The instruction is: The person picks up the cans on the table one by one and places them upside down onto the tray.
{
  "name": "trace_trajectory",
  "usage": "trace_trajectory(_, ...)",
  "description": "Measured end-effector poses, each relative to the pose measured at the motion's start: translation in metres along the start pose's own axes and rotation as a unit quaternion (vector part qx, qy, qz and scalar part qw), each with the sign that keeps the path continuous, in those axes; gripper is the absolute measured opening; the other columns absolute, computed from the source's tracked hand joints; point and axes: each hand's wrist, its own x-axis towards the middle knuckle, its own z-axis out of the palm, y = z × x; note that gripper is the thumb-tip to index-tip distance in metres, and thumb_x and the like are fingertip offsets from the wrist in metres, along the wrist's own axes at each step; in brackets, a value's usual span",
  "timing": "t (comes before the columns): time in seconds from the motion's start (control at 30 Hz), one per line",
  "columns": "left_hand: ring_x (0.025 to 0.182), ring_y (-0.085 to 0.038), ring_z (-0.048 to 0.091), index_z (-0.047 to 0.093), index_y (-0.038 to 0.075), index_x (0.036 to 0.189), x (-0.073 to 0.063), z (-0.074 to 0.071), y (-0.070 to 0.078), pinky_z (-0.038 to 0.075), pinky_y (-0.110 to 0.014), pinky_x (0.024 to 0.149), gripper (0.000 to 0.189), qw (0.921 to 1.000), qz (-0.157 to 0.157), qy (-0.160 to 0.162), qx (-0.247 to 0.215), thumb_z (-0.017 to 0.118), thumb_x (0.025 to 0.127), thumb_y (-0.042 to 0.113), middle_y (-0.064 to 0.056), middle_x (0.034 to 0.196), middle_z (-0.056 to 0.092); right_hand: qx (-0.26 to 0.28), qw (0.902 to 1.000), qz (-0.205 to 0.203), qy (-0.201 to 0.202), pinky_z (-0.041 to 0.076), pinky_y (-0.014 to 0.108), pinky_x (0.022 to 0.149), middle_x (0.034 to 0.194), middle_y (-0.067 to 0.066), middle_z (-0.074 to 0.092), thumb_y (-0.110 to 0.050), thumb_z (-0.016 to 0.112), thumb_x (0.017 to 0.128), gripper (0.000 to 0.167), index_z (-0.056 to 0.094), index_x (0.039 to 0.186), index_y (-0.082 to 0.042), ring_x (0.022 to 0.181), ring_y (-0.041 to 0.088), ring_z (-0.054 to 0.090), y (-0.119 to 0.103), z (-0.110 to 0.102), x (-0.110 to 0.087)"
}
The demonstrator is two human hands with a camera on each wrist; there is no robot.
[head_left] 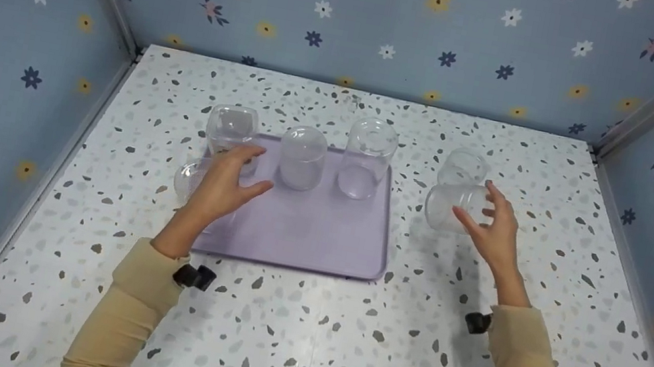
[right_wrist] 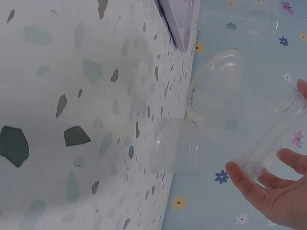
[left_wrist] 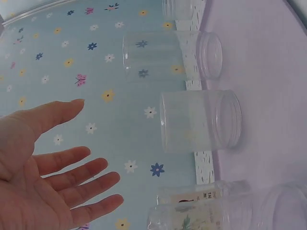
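Note:
My right hand [head_left: 497, 230] grips a clear jar [head_left: 445, 206] by one end, thumb and fingers around it. That jar is tipped on its side above the table, right of the purple tray [head_left: 303, 240]. In the right wrist view its other end shows as an oval. Just behind it stands another clear jar [head_left: 464, 166]. My left hand [head_left: 226, 182] hovers over the tray's left side, fingers spread and holding nothing. Near it are a labelled jar [head_left: 233, 123] and a clear jar [head_left: 188, 178] partly hidden by the hand.
Toward the tray's back stand a shorter clear jar [head_left: 302, 159] and a taller clear jar [head_left: 368, 157]. The speckled white table [head_left: 299, 340] is enclosed by blue flowered walls [head_left: 363, 15] at the back and both sides.

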Motion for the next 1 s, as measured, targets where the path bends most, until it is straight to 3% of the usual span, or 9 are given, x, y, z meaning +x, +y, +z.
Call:
trace_trajectory(0.23,0.097,-0.032,0.053,0.055,-0.007,0.111,-0.001,0.017,0.001,0.04,-0.038,0.085,0.042,0.9968,0.022,0.056,-0.054,0.069,0.075,0.009,-0.02,0.11,0.056,0.046,0.9988,-0.014,0.008,0.046,0.048,0.074,0.121,0.021,0.042,-0.027,0.069,0.077,0.069,0.036,0.134,-0.006,0.098,0.038,0.049,-0.012,0.007,-0.006)
trace_trajectory(0.47,0.099,-0.03,0.053,0.056,-0.002,0.111,-0.001,0.031,0.004,0.042,-0.041,0.079,0.037,0.9928,0.013,0.076,-0.091,0.067,0.078,0.01,-0.016,0.11,0.057,0.085,0.9953,-0.042,0.02,0.047,0.046,0.073,0.12,0.018,0.046,-0.028,0.07,0.076,0.067,0.04,0.132,-0.008,0.096,0.034,0.052,-0.024,0.02,-0.012)
trace_trajectory(0.5,0.099,-0.03,0.053,0.056,-0.002,0.111,-0.001,0.033,0.005,0.043,-0.041,0.079,0.036,0.9918,0.015,0.081,-0.098,0.066,0.079,0.01,-0.015,0.11,0.058,0.11,0.9923,-0.053,0.019,0.048,0.043,0.073,0.121,0.016,0.046,-0.032,0.07,0.075,0.069,0.039,0.133,-0.011,0.096,0.032,0.053,-0.015,0.024,-0.01)
trace_trajectory(0.67,0.098,-0.027,0.053,0.058,-0.002,0.109,-0.001,0.043,0.008,0.044,-0.038,0.079,0.033,0.9872,0.031,0.093,-0.126,0.064,0.081,0.012,-0.014,0.107,0.059,0.134,0.9887,-0.065,0.017,0.048,0.042,0.072,0.121,0.015,0.046,-0.031,0.07,0.075,0.068,0.04,0.133,-0.013,0.095,0.029,0.054,-0.024,0.032,-0.015)
trace_trajectory(0.73,0.099,-0.025,0.053,0.058,-0.002,0.109,-0.002,0.047,0.009,0.044,-0.037,0.079,0.032,0.9855,0.037,0.094,-0.137,0.063,0.082,0.014,-0.014,0.107,0.059,0.12,0.9911,-0.056,0.013,0.048,0.042,0.073,0.12,0.02,0.046,-0.021,0.069,0.077,0.063,0.04,0.132,-0.008,0.095,0.032,0.054,-0.048,0.029,-0.022)
trace_trajectory(0.9,0.103,-0.023,0.05,0.057,-0.002,0.11,-0.002,0.055,0.015,0.043,-0.038,0.08,0.031,0.9817,0.051,0.085,-0.163,0.06,0.085,0.016,-0.013,0.109,0.057,0.151,0.987,-0.056,-0.004,0.046,0.044,0.074,0.119,0.027,0.044,-0.004,0.064,0.079,0.059,0.038,0.131,0.003,0.096,0.038,0.053,-0.083,0.028,-0.032)
trace_trajectory(1.0,0.104,-0.029,0.048,0.055,-0.005,0.111,-0.006,0.054,0.03,0.043,-0.043,0.081,0.03,0.9787,0.059,0.076,-0.181,0.058,0.086,0.011,-0.018,0.111,0.054,0.169,0.9834,-0.065,-0.012,0.046,0.046,0.072,0.119,0.027,0.044,-0.003,0.063,0.079,0.058,0.037,0.131,0.004,0.095,0.037,0.053,-0.09,0.033,-0.035)
